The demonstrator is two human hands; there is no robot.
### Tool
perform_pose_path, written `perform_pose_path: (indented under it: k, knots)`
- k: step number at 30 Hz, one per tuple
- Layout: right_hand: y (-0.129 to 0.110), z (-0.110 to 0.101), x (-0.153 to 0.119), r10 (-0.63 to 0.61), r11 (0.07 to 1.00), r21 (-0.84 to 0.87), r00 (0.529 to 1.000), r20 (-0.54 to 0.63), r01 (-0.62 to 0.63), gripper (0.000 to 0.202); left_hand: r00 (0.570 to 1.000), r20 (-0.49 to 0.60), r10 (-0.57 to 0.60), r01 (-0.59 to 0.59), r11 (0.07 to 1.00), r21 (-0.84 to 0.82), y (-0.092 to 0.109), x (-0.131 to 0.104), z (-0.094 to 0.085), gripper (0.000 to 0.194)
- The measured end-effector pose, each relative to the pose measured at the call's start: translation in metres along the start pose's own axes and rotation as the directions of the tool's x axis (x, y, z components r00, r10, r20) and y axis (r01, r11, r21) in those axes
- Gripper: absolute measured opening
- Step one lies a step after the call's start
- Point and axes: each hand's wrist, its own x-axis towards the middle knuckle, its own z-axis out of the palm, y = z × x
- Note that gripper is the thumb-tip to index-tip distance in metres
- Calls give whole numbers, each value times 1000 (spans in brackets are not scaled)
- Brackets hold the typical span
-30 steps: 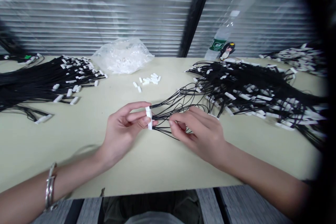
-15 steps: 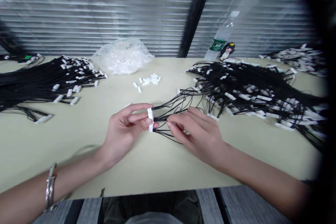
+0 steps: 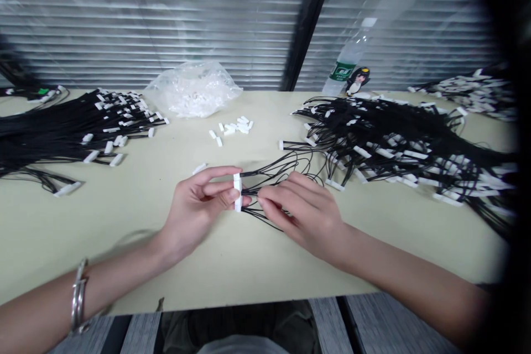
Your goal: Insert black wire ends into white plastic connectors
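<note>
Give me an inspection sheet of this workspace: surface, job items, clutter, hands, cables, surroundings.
Surface: pale tabletop, in use
Job items: white connector block with black wires running from it
Clutter: plastic bag, loose white pieces, bottle, penguin figure
Hands: left hand grips the block; right hand pinches at the wires
Cables: left pile and right pile, both black with white connectors
Surroundings: blinds behind the table
</note>
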Motion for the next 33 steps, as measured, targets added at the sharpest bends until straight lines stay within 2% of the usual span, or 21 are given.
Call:
perform_pose_path:
  k: [4, 7, 9, 11, 12, 13, 14, 15, 16, 17, 18, 23, 26, 30, 33]
  knots:
    - [1, -2, 4, 24, 994, -107, 998, -54, -30, 18, 1000, -9, -20, 20, 1000, -12, 1, 4, -3, 26]
    - [13, -7, 9, 152, 961, -203, 973, -171, -186, 40, 999, -42, -22, 22, 1000, 4, 4, 8, -7, 24]
    - [28, -11, 13, 293, 937, -124, 927, -233, -327, 56, 999, -50, -9, 9, 1000, 10, 6, 10, -9, 24]
    - [46, -14, 16, 457, 888, 163, 865, -207, -431, 73, 999, -47, -14, 14, 1000, -10, 8, 11, -11, 25]
    - [54, -15, 17, 543, 799, 373, 832, -109, -472, 75, 998, -48, -29, 28, 999, -31, 8, 12, -12, 27]
    - [61, -16, 18, 605, 623, 589, 794, 54, -515, 70, 997, -60, -49, 46, 997, -59, 8, 14, -14, 29]
    - [66, -16, 18, 609, 382, 744, 755, 244, -548, 60, 994, -78, -71, 64, 994, -89, 8, 15, -16, 31]
    - [70, -15, 18, 563, 138, 812, 720, 407, -567, 46, 991, -105, -88, 76, 990, -117, 7, 17, -18, 34]
    - [71, -15, 18, 506, -51, 822, 694, 511, -567, 34, 986, -135, -102, 84, 987, -137, 6, 19, -20, 38]
    - [71, -13, 18, 476, -165, 817, 681, 556, -552, 27, 982, -154, -113, 90, 985, -147, 5, 22, -22, 41]
    - [69, -12, 18, 475, -211, 823, 681, 558, -527, 23, 979, -164, -119, 94, 984, -152, 4, 25, -24, 42]
    - [59, -12, 19, 536, -182, 881, 706, 462, -437, 23, 989, -101, -112, 93, 980, -173, 7, 33, -31, 39]
    - [60, -16, 20, 552, -145, 899, 720, 421, -414, 31, 990, -110, -87, 64, 978, -196, 13, 34, -32, 39]
    - [62, -20, 22, 567, -110, 911, 728, 386, -398, 29, 992, -104, -77, 47, 961, -274, 20, 33, -34, 37]
    - [58, -20, 22, 518, -198, 881, 717, 466, -430, 30, 996, -75, -39, 10, 935, -353, 26, 33, -36, 31]
